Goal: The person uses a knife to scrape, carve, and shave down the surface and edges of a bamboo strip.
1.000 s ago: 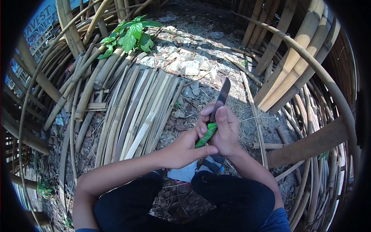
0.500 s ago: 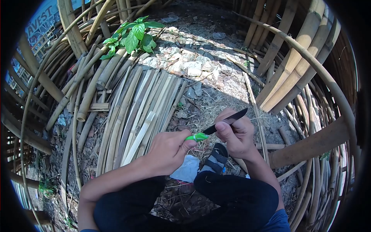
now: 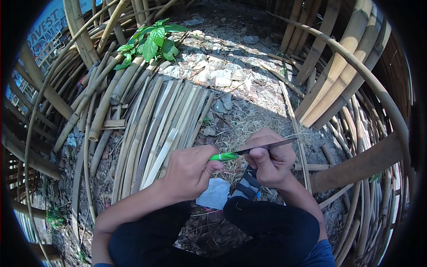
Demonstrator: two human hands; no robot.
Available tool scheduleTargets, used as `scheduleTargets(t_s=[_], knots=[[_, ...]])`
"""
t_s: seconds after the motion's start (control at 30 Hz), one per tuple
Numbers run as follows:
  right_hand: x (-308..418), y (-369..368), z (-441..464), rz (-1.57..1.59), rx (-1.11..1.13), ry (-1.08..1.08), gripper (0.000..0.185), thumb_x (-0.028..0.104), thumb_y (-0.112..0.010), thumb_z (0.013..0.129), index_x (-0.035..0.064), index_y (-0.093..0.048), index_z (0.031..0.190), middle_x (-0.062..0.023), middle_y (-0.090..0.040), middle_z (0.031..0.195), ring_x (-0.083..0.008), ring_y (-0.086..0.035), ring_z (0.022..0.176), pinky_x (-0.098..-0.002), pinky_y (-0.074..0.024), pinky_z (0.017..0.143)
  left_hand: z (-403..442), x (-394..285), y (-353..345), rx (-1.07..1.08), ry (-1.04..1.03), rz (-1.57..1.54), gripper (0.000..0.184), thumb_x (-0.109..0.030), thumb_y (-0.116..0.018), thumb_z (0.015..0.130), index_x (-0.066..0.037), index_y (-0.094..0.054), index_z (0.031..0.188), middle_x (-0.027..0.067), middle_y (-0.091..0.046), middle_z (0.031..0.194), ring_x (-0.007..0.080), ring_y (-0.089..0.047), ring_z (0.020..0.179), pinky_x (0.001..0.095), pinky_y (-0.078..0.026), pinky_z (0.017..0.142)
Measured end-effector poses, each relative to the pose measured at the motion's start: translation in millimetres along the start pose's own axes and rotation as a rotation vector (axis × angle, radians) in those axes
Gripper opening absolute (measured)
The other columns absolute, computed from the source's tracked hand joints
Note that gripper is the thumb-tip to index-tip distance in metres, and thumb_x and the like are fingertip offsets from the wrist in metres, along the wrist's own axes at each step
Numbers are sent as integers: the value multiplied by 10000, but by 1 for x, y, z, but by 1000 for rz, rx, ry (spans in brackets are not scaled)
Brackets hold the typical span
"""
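A knife [image 3: 271, 145] with a dark blade and a green handle lies nearly level between my two hands, its tip toward the right. My left hand [image 3: 191, 171] is wrapped round the green handle. The blade passes over the fingers of my right hand [image 3: 270, 158], and its thumb presses on the blade near the handle. Both hands are above my knees, a short gap apart.
Split bamboo strips [image 3: 164, 120] lie side by side at the left. A leafy green plant [image 3: 153, 42] stands behind them. Bamboo poles [image 3: 351, 58] lean at the right. A pale crumpled piece [image 3: 213, 194] and a sandalled foot [image 3: 247, 183] are below my hands.
Since the first frame the knife has turned from upright to nearly level. My left hand has moved left onto the handle, and my right hand has shifted a little right and down along the blade.
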State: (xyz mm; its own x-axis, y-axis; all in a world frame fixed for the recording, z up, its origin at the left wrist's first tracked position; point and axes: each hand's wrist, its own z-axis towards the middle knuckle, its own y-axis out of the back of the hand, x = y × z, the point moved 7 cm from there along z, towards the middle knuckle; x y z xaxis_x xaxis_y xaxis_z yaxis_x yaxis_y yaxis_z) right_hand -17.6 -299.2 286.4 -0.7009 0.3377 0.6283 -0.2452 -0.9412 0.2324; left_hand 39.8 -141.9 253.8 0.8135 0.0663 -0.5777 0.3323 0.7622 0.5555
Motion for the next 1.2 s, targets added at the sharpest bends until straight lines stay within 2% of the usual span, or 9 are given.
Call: scheduleTargets(t_s=[0.2,0.37,0.4,0.53,0.6,0.8,1.03,1.13,1.2], knots=[[15,2,4,-8,11,19,93,50,-681,899,-43,-682,891,-116,-651,773,-217,-633,681,-310,-484,602,2,-10,4,5,-84,176,255,-269,-605,957,-51,-559,834,112,-548,632,317,-593,557,416,-418,483],[1,5,7,-108,63,-186,107,53,-671,907,-48,-680,875,-121,-653,774,-207,-625,654,-306,-468,581,-8,4,-20,70,122,5,280,-262,-563,989,-42,-533,819,136,-527,597,343,-579,526,443,-399,468],[-5,5,7,-123,91,-258,115,56,-668,909,-51,-678,868,-123,-654,775,-204,-622,645,-305,-463,575,-8,5,-21,93,165,-4,391,-316,-486,1035,-8,-520,797,149,-483,579,378,-550,525,433,-411,500],[2,3,9,-72,93,-143,136,65,-668,916,-55,-668,852,-118,-646,762,-199,-615,632,-307,-460,566,-7,4,-20,125,158,-120,402,-338,-491,1036,-1,-544,822,142,-475,583,338,-529,506,404,-401,498],[8,3,2,-83,9,26,267,142,-575,1001,-70,-626,847,-92,-589,742,-72,-465,495,-238,-315,437,-8,2,-15,79,148,-198,412,-349,-495,1038,10,-562,846,132,-462,588,292,-504,498,374,-388,498],[-6,2,-5,-5,-33,-82,295,146,-537,1020,-75,-613,841,-80,-583,739,-73,-458,481,-239,-302,428,-10,4,-15,70,206,-196,405,-337,-493,1042,21,-586,877,125,-458,585,271,-492,494,365,-383,499],[-11,-6,-1,-53,0,-1,290,133,-517,1023,-55,-591,815,-70,-560,700,-72,-449,497,-229,-311,446,-3,4,-7,229,273,-98,353,-285,-497,1039,19,-594,888,137,-468,569,274,-495,486,382,-385,499],[-12,-13,-1,-23,47,-14,280,123,-495,1030,-43,-585,823,-62,-557,728,-68,-454,513,-219,-318,460,-2,3,-4,345,367,-47,302,-255,-533,1012,2,-589,863,173,-523,574,383,-564,537,445,-407,514],[-24,-13,-10,108,-29,-225,256,114,-475,1036,-33,-572,850,-54,-551,755,-55,-445,519,-210,-317,463,-5,8,-3,255,466,-232,336,-269,-514,1031,22,-600,886,127,-494,572,203,-486,498,373,-381,500]])
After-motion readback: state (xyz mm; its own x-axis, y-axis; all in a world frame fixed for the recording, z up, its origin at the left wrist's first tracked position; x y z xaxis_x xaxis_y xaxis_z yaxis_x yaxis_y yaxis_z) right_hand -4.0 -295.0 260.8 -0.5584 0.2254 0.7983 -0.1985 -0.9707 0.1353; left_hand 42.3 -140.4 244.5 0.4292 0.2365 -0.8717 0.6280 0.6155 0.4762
